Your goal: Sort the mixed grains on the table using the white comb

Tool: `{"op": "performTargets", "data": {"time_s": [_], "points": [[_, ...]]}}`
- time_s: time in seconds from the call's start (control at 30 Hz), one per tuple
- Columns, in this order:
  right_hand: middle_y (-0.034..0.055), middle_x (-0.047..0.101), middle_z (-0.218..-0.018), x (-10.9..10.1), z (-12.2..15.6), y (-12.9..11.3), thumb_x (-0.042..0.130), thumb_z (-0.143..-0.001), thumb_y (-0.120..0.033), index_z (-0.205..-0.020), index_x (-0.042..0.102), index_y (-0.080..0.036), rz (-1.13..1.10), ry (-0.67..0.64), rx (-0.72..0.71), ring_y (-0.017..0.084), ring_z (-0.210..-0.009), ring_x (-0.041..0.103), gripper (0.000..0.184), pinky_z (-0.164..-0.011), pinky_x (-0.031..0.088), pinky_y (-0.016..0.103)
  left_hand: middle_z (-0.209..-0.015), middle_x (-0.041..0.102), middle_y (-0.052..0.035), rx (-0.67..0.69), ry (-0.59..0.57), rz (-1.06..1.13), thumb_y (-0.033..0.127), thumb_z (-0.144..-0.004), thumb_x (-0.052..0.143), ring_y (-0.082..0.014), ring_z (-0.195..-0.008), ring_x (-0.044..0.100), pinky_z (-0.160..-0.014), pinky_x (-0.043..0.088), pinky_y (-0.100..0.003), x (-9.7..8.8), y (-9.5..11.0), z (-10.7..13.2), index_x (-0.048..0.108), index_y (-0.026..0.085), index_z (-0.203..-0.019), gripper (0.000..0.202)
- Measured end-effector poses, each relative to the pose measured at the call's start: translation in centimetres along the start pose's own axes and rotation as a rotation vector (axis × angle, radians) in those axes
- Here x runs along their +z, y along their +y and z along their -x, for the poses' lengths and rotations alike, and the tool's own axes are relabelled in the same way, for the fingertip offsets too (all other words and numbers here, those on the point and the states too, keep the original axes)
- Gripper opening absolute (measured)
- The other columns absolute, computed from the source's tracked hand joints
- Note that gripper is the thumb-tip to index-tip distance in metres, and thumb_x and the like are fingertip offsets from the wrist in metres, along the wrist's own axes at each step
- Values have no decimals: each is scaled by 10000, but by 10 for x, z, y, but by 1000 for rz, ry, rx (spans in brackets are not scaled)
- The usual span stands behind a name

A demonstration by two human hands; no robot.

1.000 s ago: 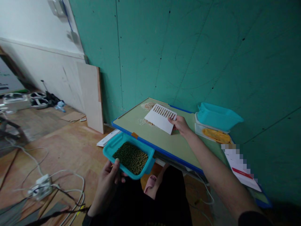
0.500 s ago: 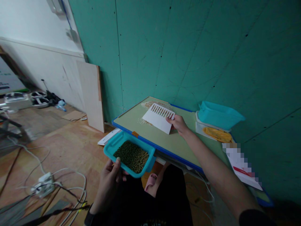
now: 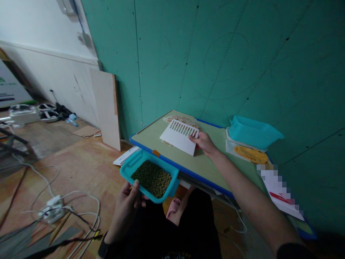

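My left hand (image 3: pixel 132 196) grips the near rim of a turquoise plastic tray (image 3: pixel 128 160), thumb on top, holding it just below the table's front edge. Inside it lie green beans (image 3: pixel 147 171) and paler tan beans (image 3: pixel 161 182). My right hand (image 3: pixel 202 142) is closed on the right side of a white slotted plastic scraper (image 3: pixel 178 138), which is tilted over the table top. Pale grains (image 3: pixel 168 143) show partly under the scraper's lower left edge. Behind it spreads a wider layer of mixed grains (image 3: pixel 185 120).
The greenish table (image 3: pixel 215 169) has a blue rim and stands by a green wall. At its right are a turquoise bin (image 3: pixel 253 133), a yellow cloth (image 3: pixel 250 154) and a white box (image 3: pixel 283 198). A power strip (image 3: pixel 54 208) with tangled cables lies on the floor at left.
The scraper in my right hand has moved slightly toward the table's front edge and now covers more of the pale grains. My left hand holds the tray in nearly the same place.
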State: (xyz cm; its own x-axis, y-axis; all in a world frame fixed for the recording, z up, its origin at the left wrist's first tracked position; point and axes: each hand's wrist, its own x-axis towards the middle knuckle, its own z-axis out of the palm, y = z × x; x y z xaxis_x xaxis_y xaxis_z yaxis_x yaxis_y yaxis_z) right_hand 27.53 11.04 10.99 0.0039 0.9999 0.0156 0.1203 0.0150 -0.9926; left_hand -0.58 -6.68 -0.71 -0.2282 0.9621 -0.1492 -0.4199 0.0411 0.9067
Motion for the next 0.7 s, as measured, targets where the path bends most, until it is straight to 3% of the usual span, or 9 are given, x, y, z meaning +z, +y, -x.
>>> {"op": "performTargets", "data": {"time_s": [0.27,0.53,0.7], "points": [[23,744,-723,7,7,-4,935,-502,-460,-796,711,-196,-7,-43,24,201,-610,670,454,-492,546,295,-389,540,94,14,-40,27,606,-765,809,-70,-347,497,-405,463,-155,0,3,1,603,202,-826,457],[28,744,-740,10,10,-7,930,-537,-446,-804,700,-183,3,-69,18,200,-660,686,440,-574,552,294,-421,589,76,9,-38,34,613,-757,811,-53,-325,461,-385,448,-149,1,2,0,604,193,-839,476],[30,737,-738,9,8,-4,915,-564,-474,-815,694,-184,25,-90,45,203,-637,677,443,-547,546,305,-402,576,73,13,-15,35,612,-753,814,-58,-326,471,-385,441,-144,1,1,0,606,191,-826,475]]}}
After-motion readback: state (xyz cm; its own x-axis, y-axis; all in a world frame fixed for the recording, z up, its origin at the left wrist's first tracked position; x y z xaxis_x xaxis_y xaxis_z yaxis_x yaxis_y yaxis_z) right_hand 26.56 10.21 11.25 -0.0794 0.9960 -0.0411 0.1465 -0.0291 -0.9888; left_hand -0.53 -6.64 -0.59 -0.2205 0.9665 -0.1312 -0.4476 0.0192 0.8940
